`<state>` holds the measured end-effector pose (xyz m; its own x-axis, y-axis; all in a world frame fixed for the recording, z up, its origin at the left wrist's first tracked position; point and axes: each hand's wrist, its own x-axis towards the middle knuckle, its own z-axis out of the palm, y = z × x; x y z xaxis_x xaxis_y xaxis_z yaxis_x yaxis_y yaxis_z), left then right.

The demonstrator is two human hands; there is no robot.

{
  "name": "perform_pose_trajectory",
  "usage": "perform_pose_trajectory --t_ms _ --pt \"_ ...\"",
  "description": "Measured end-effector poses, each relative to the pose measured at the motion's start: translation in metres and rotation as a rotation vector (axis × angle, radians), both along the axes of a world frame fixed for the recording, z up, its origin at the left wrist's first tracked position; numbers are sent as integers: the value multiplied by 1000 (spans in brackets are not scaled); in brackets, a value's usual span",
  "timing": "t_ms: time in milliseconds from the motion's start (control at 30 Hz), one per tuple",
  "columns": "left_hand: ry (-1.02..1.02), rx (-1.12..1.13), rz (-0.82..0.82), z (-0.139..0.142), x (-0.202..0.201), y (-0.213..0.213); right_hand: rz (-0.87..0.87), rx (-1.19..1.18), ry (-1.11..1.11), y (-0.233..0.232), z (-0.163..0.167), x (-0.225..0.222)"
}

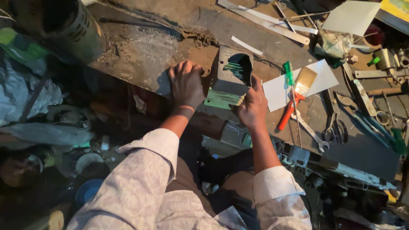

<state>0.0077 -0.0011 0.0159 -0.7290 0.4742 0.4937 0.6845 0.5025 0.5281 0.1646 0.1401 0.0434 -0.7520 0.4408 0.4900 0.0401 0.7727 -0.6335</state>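
Note:
A grey metal block of stacked plates (228,74), with a rectangular opening showing green sheets inside and a pale green stack sticking out below, rests on the worn workbench (140,51). My right hand (253,106) grips the block's lower right corner, thumb against its side. My left hand (186,83) lies palm down on the bench just left of the block, fingers curled over a dark flat piece at the bench edge. Whether the left hand touches the block is unclear.
Right of the block lie a white sheet (279,91), a paintbrush with an orange handle (298,91), a green-handled screwdriver (290,81), a wrench (311,134), scissors (334,125) and metal strips (268,21). A dark cylinder (64,30) stands top left. Clutter fills the floor below.

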Motion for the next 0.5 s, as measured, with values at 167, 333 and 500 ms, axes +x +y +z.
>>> perform_pose_trajectory --t_ms 167,333,500 --pt "55 -41 12 -4 -1 -1 4 48 -46 0 3 1" --pt "-5 -53 8 -4 -2 1 -42 39 -92 -2 5 -1" --pt "69 -40 31 -3 -1 0 42 2 20 -4 5 -1"
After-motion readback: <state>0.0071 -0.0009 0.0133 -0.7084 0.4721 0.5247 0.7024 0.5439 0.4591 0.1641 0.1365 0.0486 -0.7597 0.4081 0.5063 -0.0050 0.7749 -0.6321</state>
